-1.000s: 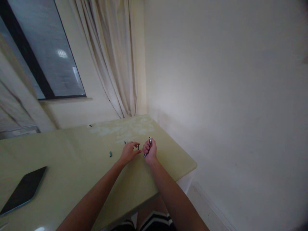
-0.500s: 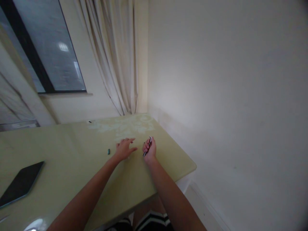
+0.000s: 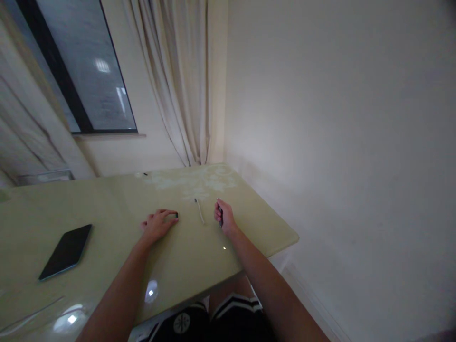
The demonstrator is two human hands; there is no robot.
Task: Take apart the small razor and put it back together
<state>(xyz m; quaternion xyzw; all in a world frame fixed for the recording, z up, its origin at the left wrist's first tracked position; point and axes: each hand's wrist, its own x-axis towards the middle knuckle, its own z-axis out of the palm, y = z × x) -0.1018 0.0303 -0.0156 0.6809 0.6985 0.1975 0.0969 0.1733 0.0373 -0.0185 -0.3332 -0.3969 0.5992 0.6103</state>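
The left hand pinches 1 small dark block. The right hand is curled around 1 slim dark tool. On the yellowish table, between both hands, lies 1 thin pale strip.

The room is dim, with a pale, soft glow on the wall beyond the right edge of the table, fading towards the darkened picture corners. Lamp glare shines white on the glossy top along its near edge; the dark window past the far edge mirrors lights. Wide-angle distortion tilts the uprights. Detail is soft: the small dark piece in the left hand blurs.
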